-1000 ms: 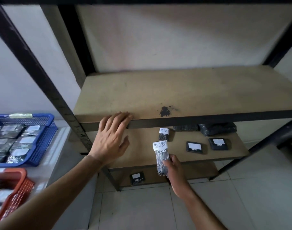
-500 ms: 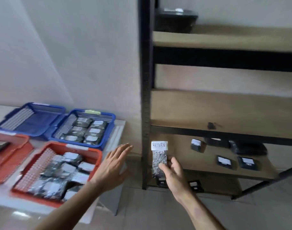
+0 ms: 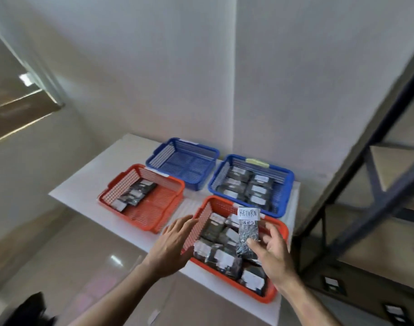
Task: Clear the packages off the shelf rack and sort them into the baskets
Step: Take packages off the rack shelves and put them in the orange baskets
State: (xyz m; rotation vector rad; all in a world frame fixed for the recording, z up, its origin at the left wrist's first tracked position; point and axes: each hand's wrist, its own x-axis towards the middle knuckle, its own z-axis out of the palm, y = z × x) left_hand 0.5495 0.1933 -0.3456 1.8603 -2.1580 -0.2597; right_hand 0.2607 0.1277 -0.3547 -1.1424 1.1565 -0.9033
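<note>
My right hand (image 3: 274,257) pinches a small dark package (image 3: 247,234) with a white label reading RETURN, held upright over the near orange basket (image 3: 275,223), which holds several labelled packages. My left hand (image 3: 171,247) is open with fingers spread, at the left wall of that basket. A second orange basket (image 3: 163,198) to the left holds a few packages. Behind them stand a blue basket (image 3: 286,187) full of packages and another blue basket (image 3: 184,158) with nothing in it. The shelf rack (image 3: 356,175) is at the right, with small packages (image 3: 330,282) on its low shelf.
All the baskets sit on a white table (image 3: 88,182) against the wall corner. The rack's dark metal post stands just right of the table. Tiled floor (image 3: 60,250) lies to the left and in front. A dark object (image 3: 29,309) shows at the bottom left.
My view swung left from the rack to the table. My right hand carried the RETURN package over the near orange basket, and my left hand left the shelf edge and came to that basket's side.
</note>
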